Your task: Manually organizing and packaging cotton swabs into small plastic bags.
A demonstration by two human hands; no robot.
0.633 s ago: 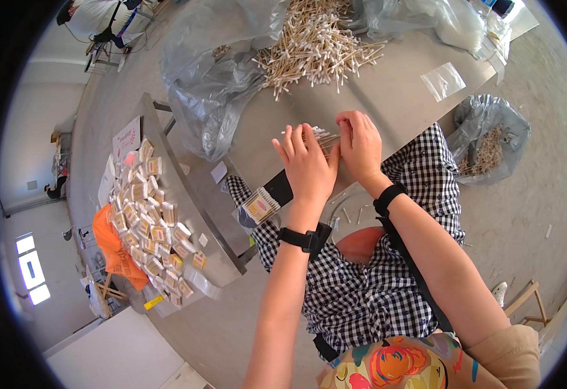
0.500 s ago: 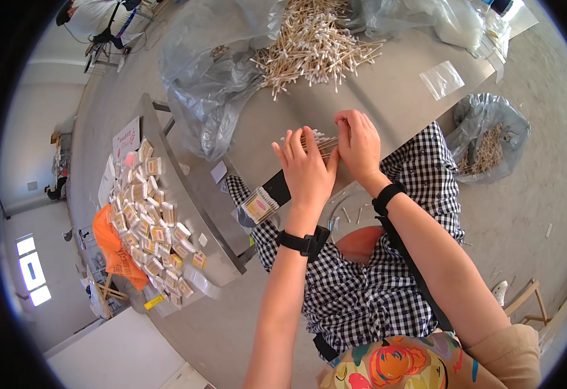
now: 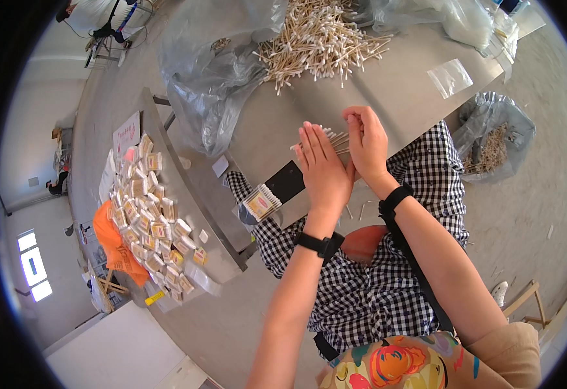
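My left hand (image 3: 324, 172) lies flat with its fingers stretched out over a small bunch of cotton swabs (image 3: 339, 141) on the metal table (image 3: 400, 97). It partly hides the bunch. Close on its right, my right hand (image 3: 369, 144) is closed, with bent fingers at the other side of the swabs. Anything inside those fingers is hidden. A black flat plate (image 3: 284, 183) lies left of my left hand. At its outer end sits a flat pack of cotton swabs (image 3: 261, 203) with a yellowish label.
A big heap of loose cotton swabs (image 3: 322, 42) spills from clear plastic bags (image 3: 212, 84) at the far side. A small clear bag (image 3: 450, 78) lies right. Many packed swabs (image 3: 157, 230) cover the left table. A lined bin (image 3: 500, 139) holding swabs stands at right.
My left hand has shifted right, with its fingers drawn closer together, uncovering more of the black plate. My right hand has moved slightly right.
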